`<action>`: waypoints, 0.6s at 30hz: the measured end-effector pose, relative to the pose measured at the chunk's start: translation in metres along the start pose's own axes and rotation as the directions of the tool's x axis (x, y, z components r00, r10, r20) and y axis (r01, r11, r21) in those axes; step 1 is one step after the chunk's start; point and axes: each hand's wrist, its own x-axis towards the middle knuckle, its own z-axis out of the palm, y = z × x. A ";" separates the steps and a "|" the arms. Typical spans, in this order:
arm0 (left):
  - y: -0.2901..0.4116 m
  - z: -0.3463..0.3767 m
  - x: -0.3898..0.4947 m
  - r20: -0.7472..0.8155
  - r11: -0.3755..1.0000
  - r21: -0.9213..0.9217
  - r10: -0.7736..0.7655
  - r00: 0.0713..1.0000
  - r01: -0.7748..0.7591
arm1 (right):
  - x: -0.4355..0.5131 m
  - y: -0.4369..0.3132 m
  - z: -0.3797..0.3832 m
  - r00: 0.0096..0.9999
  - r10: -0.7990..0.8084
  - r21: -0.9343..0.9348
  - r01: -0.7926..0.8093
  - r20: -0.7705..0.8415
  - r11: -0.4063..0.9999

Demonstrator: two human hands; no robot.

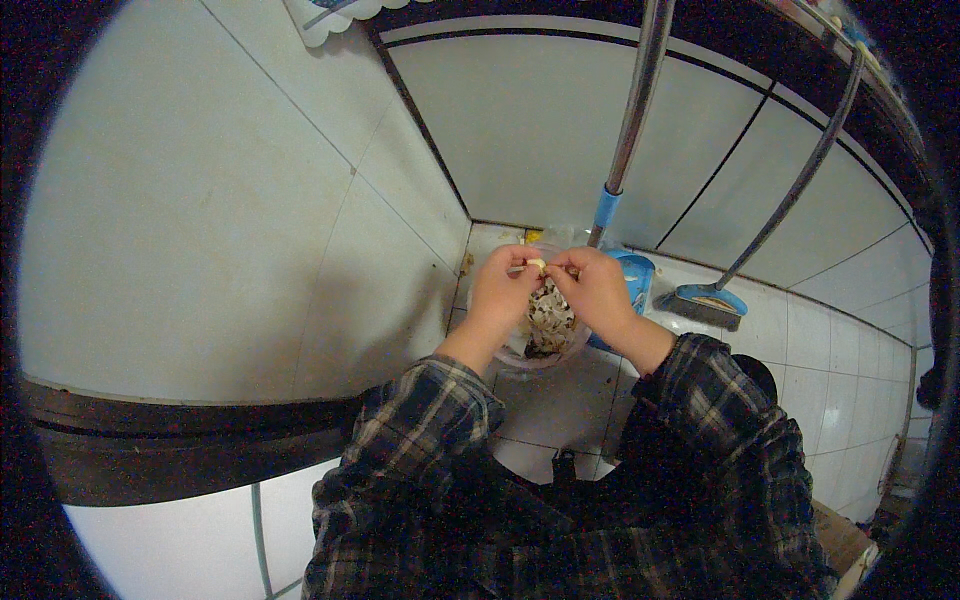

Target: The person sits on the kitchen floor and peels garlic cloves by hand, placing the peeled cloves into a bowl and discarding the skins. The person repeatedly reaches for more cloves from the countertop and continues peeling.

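Note:
My left hand (510, 281) holds a small pale-yellow piece (537, 265), perhaps a garlic clove, between thumb and fingers. From the right, the fingertips of my right hand (589, 281) pinch at the same piece. Both hands are over a round bin (551, 364) with a clear or pale rim. Inside it lie whitish, papery scraps (553, 315) with some dark bits. Plaid sleeves are pushed up from both wrists.
A blue dustpan (637, 277) stands right of the bin, near a metal pole with a blue collar (608, 206). Farther right, a blue broom (705, 304) rests on the tiled floor (806, 330). Tiled wall (225, 187) bounds the left, pale panels (517, 120) the front.

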 end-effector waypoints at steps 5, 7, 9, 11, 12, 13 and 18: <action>0.002 -0.001 -0.002 -0.015 0.965 0.234 0.125 0.992 -0.118 | 0.002 0.002 0.001 1.000 0.017 -0.020 -0.017 0.009 1.000; 0.002 -0.002 -0.001 0.010 0.928 0.338 0.162 0.987 -0.155 | 0.001 0.002 0.001 1.000 0.016 -0.032 -0.015 0.021 0.999; 0.001 -0.001 0.001 0.014 0.927 0.349 0.143 0.990 -0.139 | -0.001 0.000 0.000 1.000 0.007 -0.045 -0.006 0.023 0.999; -0.002 -0.001 0.002 0.002 0.924 0.357 0.148 0.989 -0.139 | -0.003 -0.002 0.000 1.000 0.007 -0.076 -0.005 0.024 0.997; -0.004 0.000 0.002 -0.012 0.922 0.361 0.152 0.988 -0.137 | -0.004 -0.002 0.000 1.000 0.003 -0.087 -0.001 0.023 0.996; -0.006 0.000 0.002 -0.025 0.922 0.365 0.147 0.989 -0.128 | -0.004 -0.003 0.000 1.000 -0.027 -0.121 0.029 0.012 0.992; -0.012 0.002 0.003 -0.009 0.933 0.346 0.108 0.994 -0.099 | -0.004 -0.003 -0.001 0.999 -0.052 -0.185 0.051 -0.004 0.981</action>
